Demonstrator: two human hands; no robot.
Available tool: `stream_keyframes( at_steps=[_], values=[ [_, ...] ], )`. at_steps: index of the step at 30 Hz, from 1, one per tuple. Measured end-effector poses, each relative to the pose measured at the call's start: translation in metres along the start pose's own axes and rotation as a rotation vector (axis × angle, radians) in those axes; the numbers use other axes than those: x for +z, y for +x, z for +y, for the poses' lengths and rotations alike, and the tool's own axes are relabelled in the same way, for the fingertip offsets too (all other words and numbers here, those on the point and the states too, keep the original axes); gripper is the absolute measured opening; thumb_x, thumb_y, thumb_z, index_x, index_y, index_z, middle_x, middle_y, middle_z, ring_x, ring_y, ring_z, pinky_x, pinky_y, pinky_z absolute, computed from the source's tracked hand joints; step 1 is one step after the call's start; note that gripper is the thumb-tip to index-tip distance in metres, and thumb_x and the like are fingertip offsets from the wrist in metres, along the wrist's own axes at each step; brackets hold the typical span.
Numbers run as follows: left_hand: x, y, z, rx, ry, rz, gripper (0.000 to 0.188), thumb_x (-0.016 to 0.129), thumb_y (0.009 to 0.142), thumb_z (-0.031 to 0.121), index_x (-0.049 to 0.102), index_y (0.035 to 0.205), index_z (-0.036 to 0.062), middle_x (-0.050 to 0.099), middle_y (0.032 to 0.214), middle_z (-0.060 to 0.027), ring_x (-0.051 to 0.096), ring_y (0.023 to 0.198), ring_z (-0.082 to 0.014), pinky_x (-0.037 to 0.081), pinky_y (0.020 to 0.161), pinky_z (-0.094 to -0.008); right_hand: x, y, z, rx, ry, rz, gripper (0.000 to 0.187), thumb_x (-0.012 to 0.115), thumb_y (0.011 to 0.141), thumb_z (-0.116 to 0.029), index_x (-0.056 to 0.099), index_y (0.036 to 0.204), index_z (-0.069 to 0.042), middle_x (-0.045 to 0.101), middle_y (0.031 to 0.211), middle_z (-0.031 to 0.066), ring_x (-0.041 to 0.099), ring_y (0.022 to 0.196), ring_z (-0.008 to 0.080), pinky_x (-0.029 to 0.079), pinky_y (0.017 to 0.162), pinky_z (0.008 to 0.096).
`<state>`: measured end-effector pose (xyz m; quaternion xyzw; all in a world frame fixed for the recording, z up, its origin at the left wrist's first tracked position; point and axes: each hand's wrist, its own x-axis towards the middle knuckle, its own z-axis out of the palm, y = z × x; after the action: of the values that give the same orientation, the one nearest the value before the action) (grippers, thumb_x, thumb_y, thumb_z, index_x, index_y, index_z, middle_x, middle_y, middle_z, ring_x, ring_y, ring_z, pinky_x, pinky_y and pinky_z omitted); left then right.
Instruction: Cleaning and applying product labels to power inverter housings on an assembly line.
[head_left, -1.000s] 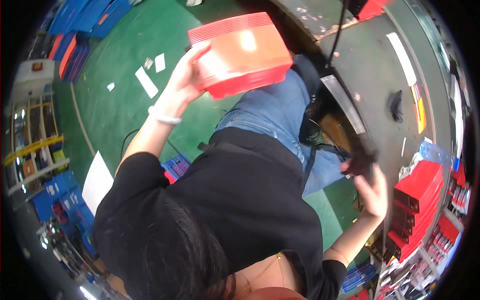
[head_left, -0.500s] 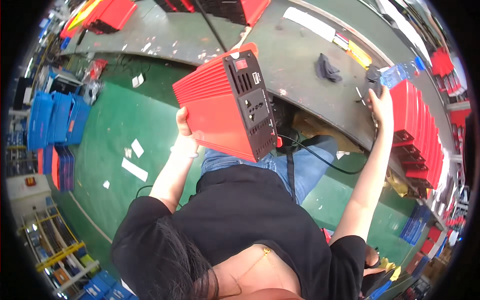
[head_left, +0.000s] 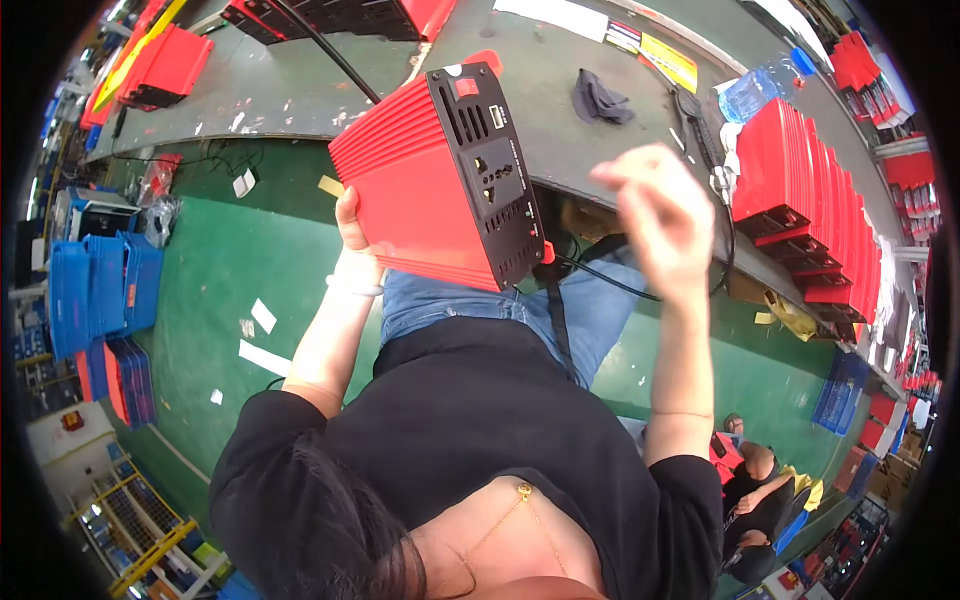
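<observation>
A red power inverter (head_left: 415, 185) with a ribbed case is held tilted above my lap, at the near edge of the workbench. Its black end panel faces right and carries a socket, a USB port, vent slots and a red switch. My left hand (head_left: 355, 240) grips the case from its left side; the thumb shows and the other fingers are hidden. To the right of the inverter, apart from it, my right hand (head_left: 662, 220) is raised over the bench edge. Motion smears its fingers, and I cannot make out anything in them.
On the dark workbench (head_left: 545, 120) lie a dark cloth (head_left: 600, 98), a black cable (head_left: 722, 262) and a water bottle (head_left: 757, 92). Red inverters (head_left: 800, 190) stand in a row at the right. Blue bins (head_left: 100, 285) are at the left; another person (head_left: 755, 500) is at the lower right.
My right hand has left the black item near the bottle and swung left toward the inverter. The inverter, still in my left hand, sits slightly higher and further left in view.
</observation>
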<state>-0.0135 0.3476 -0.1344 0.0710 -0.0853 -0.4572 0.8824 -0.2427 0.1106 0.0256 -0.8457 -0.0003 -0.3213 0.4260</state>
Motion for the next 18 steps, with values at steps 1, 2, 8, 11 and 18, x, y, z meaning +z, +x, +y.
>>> stream_keyframes(
  at_steps=[1, 2, 8, 11, 18],
  values=[
    [-0.002, 0.003, -0.001, -0.027, 0.037, 0.001, 0.068, 0.071, 0.079, 0.034, 0.048, 0.132, 0.0007, 0.058, 0.126, -0.0174, 0.059, 0.112, -0.0333, 0.049, 0.098, -0.0466, 0.009, -0.005, -0.012, -0.048, -0.041, -0.009, 0.024, 0.067, 0.076, -0.011, 0.072, 0.099, -0.008, 0.065, 0.085, 0.0081, 0.062, 0.082, 0.0232, 0.048, 0.077, 0.0332],
    [-0.004, 0.006, -0.001, -0.053, 0.076, 0.001, 0.067, 0.07, 0.079, 0.034, 0.047, 0.133, 0.0007, 0.058, 0.127, -0.0174, 0.059, 0.112, -0.0336, 0.048, 0.099, -0.0466, 0.013, -0.01, -0.022, -0.044, -0.074, -0.086, 0.028, 0.065, 0.081, -0.018, 0.071, 0.103, -0.002, 0.063, 0.089, 0.0107, 0.058, 0.085, 0.0223, 0.047, 0.077, 0.0322],
    [-0.005, -0.004, 0.003, -0.017, 0.145, 0.012, 0.068, 0.069, 0.08, 0.033, 0.044, 0.135, 0.0016, 0.054, 0.132, -0.0172, 0.056, 0.116, -0.0336, 0.046, 0.101, -0.0474, 0.027, -0.009, 0.017, 0.15, 0.184, 0.115, 0.013, 0.06, 0.087, -0.01, 0.07, 0.084, -0.002, 0.059, 0.091, 0.0093, 0.057, 0.089, 0.0212, 0.045, 0.083, 0.0329],
    [-0.011, 0.001, 0.0, -0.006, 0.095, -0.04, 0.068, 0.068, 0.081, 0.034, 0.043, 0.136, 0.0016, 0.053, 0.133, -0.0171, 0.056, 0.117, -0.0331, 0.046, 0.101, -0.0473, 0.008, 0.029, 0.071, 0.143, -0.541, 0.267, 0.026, 0.065, 0.089, -0.025, 0.066, 0.102, -0.002, 0.059, 0.106, 0.0118, 0.057, 0.103, 0.0267, 0.044, 0.091, 0.0358],
    [-0.01, 0.007, -0.009, -0.023, 0.015, -0.018, 0.063, 0.068, 0.082, 0.034, 0.049, 0.131, 0.0005, 0.059, 0.125, -0.0163, 0.059, 0.112, -0.0308, 0.05, 0.096, -0.044, -0.007, 0.035, 0.144, 0.175, -0.693, 0.181, 0.013, 0.066, 0.083, -0.015, 0.065, 0.092, -0.005, 0.063, 0.1, 0.0089, 0.061, 0.099, 0.0268, 0.046, 0.087, 0.0357]
  ],
)
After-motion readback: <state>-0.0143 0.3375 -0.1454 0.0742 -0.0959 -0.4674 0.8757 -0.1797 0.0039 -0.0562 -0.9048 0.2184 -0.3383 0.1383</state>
